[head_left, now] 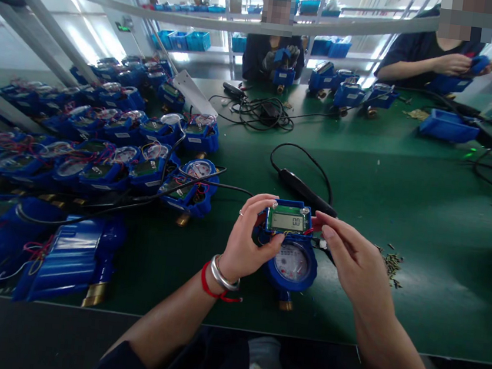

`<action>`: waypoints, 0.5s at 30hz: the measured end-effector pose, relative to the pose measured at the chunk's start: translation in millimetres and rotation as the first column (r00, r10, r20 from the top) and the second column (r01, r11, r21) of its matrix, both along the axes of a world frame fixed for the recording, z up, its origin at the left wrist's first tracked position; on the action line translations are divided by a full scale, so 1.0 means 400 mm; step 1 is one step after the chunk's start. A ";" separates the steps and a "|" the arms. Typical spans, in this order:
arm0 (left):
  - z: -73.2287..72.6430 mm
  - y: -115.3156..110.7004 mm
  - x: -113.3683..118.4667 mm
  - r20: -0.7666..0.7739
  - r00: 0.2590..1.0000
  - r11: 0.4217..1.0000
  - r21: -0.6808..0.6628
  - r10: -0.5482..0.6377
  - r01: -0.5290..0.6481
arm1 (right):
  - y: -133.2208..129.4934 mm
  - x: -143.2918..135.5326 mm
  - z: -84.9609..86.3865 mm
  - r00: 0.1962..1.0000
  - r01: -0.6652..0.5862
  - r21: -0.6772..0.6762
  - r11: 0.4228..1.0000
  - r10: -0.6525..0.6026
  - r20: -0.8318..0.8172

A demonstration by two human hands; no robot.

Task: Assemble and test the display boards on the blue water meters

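Observation:
A blue water meter [293, 266] stands in front of me on the green table, its round dial facing up and a brass fitting at the near end. At its far side is a green circuit board with a lit display [287, 222] reading about 0.0, set in a blue housing. My left hand [244, 240] is closed around the left side of this display unit, thumb at the near edge and fingers at the far edge. Right of the housing, my right hand [359, 265] pinches red wires [314, 227]; its fingertips partly hide them.
Rows of blue meters with loose wires [119, 125] fill the left. A black pen-like tool [303, 190] with a cable lies beyond my hands. Small screws [392, 266] lie to the right. Two people work across the table near a blue bin [448, 126] and coiled cables [267, 113].

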State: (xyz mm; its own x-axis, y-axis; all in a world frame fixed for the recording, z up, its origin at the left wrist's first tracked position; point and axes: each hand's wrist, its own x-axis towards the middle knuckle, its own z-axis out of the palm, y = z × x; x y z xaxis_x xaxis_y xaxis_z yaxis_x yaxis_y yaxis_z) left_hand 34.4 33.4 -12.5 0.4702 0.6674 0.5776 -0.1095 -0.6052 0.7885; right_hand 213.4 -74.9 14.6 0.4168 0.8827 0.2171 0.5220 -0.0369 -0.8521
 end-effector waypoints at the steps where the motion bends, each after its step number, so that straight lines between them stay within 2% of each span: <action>1: 0.001 -0.001 0.001 0.010 1.000 1.000 -0.005 -0.001 0.001 | -0.001 -0.001 0.001 1.000 0.002 0.009 1.000 -0.002 -0.003; 9: -0.001 -0.005 0.002 0.045 0.999 1.000 -0.016 -0.021 0.022 | -0.010 -0.023 0.023 0.997 0.037 0.005 0.999 -0.038 0.072; 15: -0.002 -0.009 0.004 0.051 0.997 0.999 0.011 -0.052 0.051 | 0.010 -0.041 0.025 0.999 0.007 -0.086 0.996 -0.010 -0.036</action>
State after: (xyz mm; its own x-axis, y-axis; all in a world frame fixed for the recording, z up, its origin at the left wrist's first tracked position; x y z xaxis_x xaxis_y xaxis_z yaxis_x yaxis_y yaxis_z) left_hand 36.2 30.0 -13.3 0.4729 0.6373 0.6084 -0.1811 -0.6055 0.7750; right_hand 197.2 -70.9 24.7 0.4305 0.8939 0.1252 0.4904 -0.1152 -0.8638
